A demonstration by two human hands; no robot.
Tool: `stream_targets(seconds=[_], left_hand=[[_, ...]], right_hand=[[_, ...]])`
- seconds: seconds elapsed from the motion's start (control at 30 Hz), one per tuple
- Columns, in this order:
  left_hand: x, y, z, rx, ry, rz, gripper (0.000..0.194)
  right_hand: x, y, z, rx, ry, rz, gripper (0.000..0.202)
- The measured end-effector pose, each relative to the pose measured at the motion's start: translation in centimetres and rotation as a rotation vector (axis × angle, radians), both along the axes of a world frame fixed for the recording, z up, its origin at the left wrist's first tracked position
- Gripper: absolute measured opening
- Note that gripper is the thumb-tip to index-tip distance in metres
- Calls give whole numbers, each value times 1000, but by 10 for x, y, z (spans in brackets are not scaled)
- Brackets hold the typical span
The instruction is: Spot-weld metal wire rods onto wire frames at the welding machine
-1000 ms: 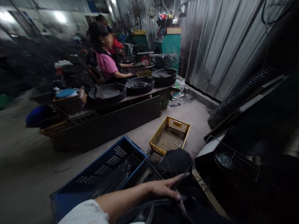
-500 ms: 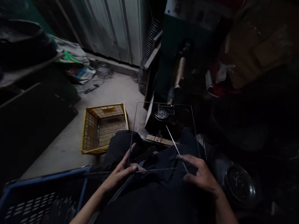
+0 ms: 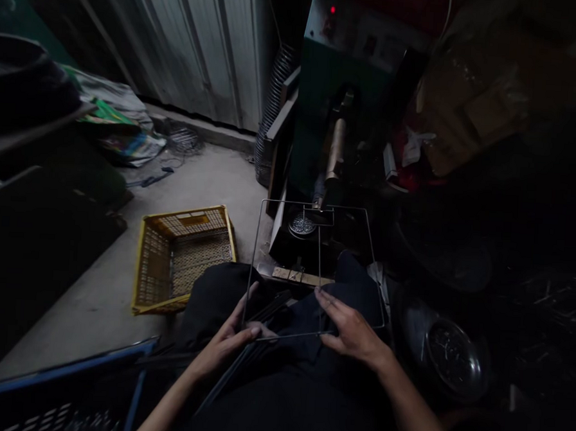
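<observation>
A large rectangular wire frame (image 3: 254,252) is held out over my lap, its far side at the machine. Near its left corner, my left hand (image 3: 231,338) grips it between thumb and fingers. A thin straight metal rod (image 3: 319,256) lies lengthwise along the middle of the frame, from its near wire to a small wire rectangle (image 3: 333,218) at the far side. My right hand (image 3: 352,331) pinches the rod's near end between thumb and fingers. Beyond, a small round dish (image 3: 301,226) holds tiny shiny pieces. Several more thin rods (image 3: 224,379) lie across my lap.
A green machine (image 3: 317,108) with a copper-coloured arm (image 3: 336,150) stands ahead. A yellow crate (image 3: 139,265) sits on the floor at left, a blue crate (image 3: 68,365) nearer. At right is a round metal bowl (image 3: 477,367). Cardboard (image 3: 491,117) is stacked at the far right.
My right hand has moved left, swinging the rod from a slant to nearly straight along the frame, with its far end now at the small rectangle. The camera view has shifted slightly right.
</observation>
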State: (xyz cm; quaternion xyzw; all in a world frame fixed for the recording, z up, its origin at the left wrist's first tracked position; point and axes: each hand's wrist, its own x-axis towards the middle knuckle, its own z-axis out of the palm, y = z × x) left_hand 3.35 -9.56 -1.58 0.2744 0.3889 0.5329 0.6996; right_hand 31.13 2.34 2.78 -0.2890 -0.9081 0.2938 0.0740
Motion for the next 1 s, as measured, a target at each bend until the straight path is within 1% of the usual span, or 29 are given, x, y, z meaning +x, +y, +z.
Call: stream_targets(seconds=[0.13,0.4,0.53,0.67,0.8,0.87,1.0], left_hand=[[-1,6,-3,-5,-2,-32,105],[2,15,5,-7,-36,-10,104],[2,21,6,14,-19,-4,102],[2,27,14,20,-40,31,103],[2,31,21,19,-35,27,103],[0,32,21,16,-28,21,103],[-4,33,14,13,-21,18,103]], right_hand=[[2,1,-1,-45,24,-26,102],[6,14,-8,-45,85,-31,99],[4,21,-5,-48,97,-47,97],[0,28,-2,-68,102,-46,99],[-2,34,-1,-69,124,-26,97],[-4,36,1,-64,129,-24,95],[-7,38,7,-56,115,-16,94]])
